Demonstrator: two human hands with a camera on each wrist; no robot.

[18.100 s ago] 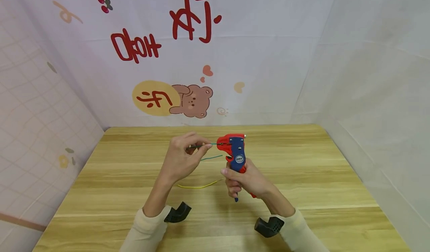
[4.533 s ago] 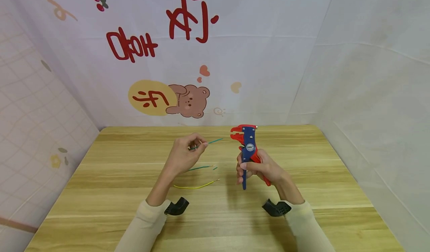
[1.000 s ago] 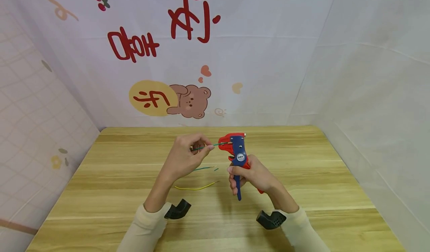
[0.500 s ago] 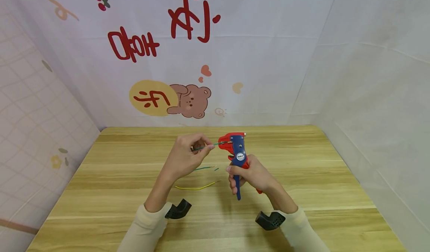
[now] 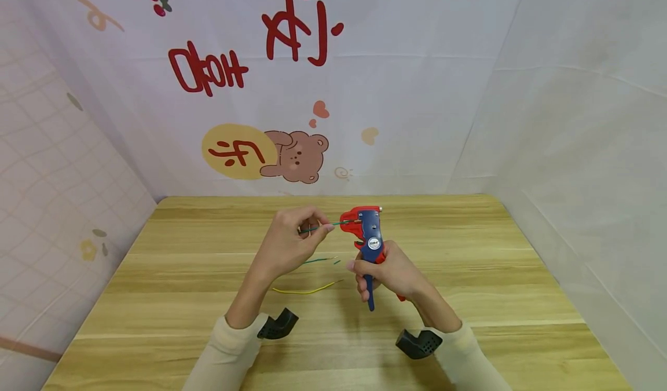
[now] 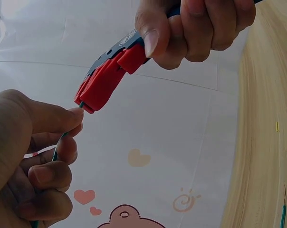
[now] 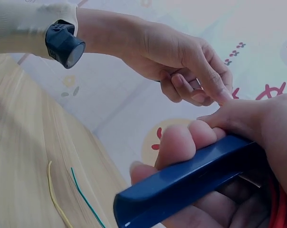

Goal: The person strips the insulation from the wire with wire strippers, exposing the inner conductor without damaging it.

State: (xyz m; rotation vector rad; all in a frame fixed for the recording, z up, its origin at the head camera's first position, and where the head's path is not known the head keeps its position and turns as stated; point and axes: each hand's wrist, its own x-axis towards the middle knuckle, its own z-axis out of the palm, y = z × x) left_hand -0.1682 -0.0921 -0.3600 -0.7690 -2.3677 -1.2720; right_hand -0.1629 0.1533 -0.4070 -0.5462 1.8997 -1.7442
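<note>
My left hand (image 5: 289,243) pinches a thin green wire (image 5: 337,224) between thumb and forefinger. Its far end lies in the red jaws of a red and blue wire stripper (image 5: 373,243), and a copper-coloured tip shows against the blue body. My right hand (image 5: 393,272) grips the stripper's handles, thumb across the blue one. In the left wrist view the wire (image 6: 81,104) enters the stripper's red nose (image 6: 100,88), whose jaws look nearly closed. The right wrist view shows the blue handle (image 7: 186,183) under the fingers; the stripper's head is hidden there.
On the wooden table (image 5: 182,321) lie a second green wire (image 5: 315,260) with a bare copper end and a yellow wire (image 5: 307,292), also bare-ended. A short green insulation piece (image 5: 337,262) sits by the green wire's tip. A printed cloth wall (image 5: 417,90) stands behind.
Since 4.5 s ago the stripper has moved left and down onto the green wire's end. The bare-ended wire and insulation piece on the table appeared after 18.1 s ago. The last second shows almost no movement.
</note>
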